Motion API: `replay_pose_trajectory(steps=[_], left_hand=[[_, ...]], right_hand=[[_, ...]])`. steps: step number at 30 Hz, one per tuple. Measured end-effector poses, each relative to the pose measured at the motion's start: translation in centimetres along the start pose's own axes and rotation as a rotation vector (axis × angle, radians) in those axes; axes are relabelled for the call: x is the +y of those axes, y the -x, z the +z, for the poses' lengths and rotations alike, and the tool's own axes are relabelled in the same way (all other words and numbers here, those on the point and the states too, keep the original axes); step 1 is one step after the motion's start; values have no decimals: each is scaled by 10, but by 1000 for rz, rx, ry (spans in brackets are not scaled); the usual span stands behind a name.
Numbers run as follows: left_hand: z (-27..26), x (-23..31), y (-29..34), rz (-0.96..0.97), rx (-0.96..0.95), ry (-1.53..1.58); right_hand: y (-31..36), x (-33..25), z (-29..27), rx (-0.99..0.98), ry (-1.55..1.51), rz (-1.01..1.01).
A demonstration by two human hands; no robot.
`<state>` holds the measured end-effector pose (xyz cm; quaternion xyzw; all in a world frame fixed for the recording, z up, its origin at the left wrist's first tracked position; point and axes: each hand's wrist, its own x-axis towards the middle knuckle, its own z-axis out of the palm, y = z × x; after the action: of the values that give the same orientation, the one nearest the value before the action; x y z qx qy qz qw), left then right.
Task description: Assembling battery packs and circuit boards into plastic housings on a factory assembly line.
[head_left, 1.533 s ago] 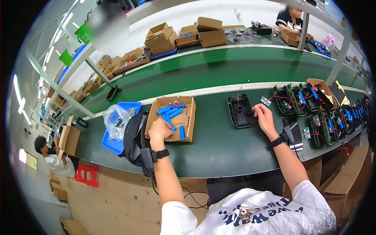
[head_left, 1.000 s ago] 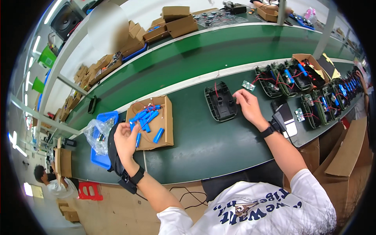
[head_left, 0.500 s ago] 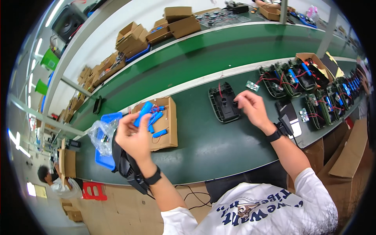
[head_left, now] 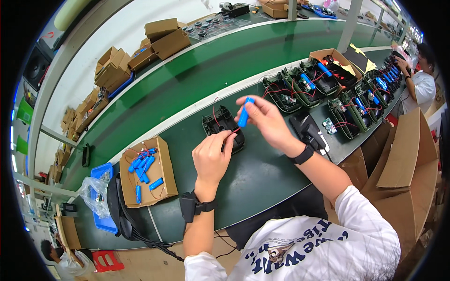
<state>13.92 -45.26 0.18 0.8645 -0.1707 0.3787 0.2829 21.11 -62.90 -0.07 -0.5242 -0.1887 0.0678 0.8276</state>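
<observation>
My right hand [head_left: 267,122] grips a blue cylindrical battery cell [head_left: 243,113] while my left hand [head_left: 211,157] pinches its red wire [head_left: 228,136] above the open, still-empty black plastic housing [head_left: 220,124] on the green desk [head_left: 262,173].

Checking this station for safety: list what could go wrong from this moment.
1. The right hand pinches the blue battery cell by fingertips above the black housing; it could slip and drop.
2. The left hand holds its thin red lead; a tug might strain or snap the joint.
</observation>
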Motion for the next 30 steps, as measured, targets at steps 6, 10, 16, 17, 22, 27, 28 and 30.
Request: replay_pose_trajectory(steps=[6,10,16,17,22,27,28,30], left_hand=[[-7,-7,13,14,-197,212],[9,4,25,148,-208,245],[15,4,41,19,-180,122],[16,2,42,15,-175,122],[18,-4,44,-51,-137,123],[23,-7,48,-86,-162,120],[24,-8,49,-115,-175,107],[27,-9,50,-127,-170,127]], right_hand=[[-28,-8,-14,121,208,72],[-37,33,-20,-9,126,161],[-36,51,-10,0,361,108],[-37,55,-11,-8,358,106],[-42,71,-12,-15,541,44],[-36,70,-13,-7,739,-48],[-37,68,-13,-24,702,-32],[-32,64,-9,-25,702,-40]])
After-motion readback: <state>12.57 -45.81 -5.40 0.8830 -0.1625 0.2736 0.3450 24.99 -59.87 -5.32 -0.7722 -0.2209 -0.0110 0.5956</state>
